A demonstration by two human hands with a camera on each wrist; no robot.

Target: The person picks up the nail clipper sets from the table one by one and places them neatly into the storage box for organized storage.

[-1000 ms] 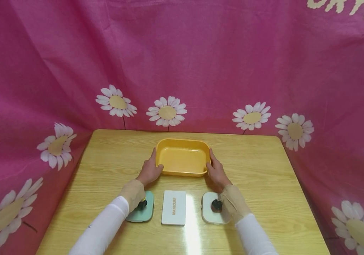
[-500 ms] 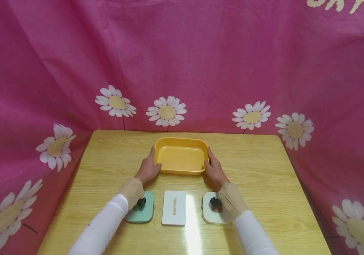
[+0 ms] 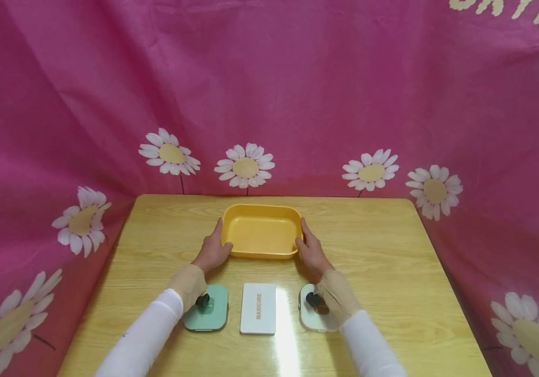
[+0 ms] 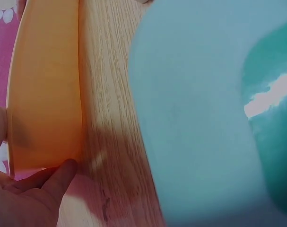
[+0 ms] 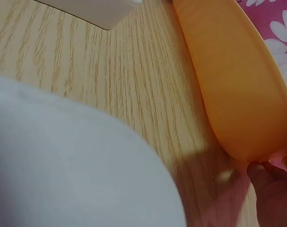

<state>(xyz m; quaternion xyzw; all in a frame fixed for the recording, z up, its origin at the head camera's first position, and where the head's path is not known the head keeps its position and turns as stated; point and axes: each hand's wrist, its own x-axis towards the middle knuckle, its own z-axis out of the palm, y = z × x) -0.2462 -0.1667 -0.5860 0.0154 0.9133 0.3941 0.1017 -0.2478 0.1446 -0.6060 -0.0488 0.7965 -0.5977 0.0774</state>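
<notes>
A yellow plastic tray (image 3: 260,207) sits on the wooden table (image 3: 382,251), toward its far middle. My left hand (image 3: 211,249) holds the tray's left end, fingers along the side and thumb at the front corner. In the left wrist view the thumb (image 4: 63,171) touches the tray (image 4: 44,94) wall. My right hand (image 3: 312,251) holds the right end the same way. The right wrist view has my fingertips (image 5: 271,191) under the tray (image 5: 233,80) end. The tray is empty.
Three flat cases lie in a row near me: a green case (image 3: 213,315), a white box marked MANICURE (image 3: 257,308) and a white case (image 3: 307,318), partly under my wrists. A pink daisy-print curtain (image 3: 269,94) closes in the table on three sides.
Both hands and the tray between them have shifted away from me and a little to the left across the table. The three cases have stayed put.
</notes>
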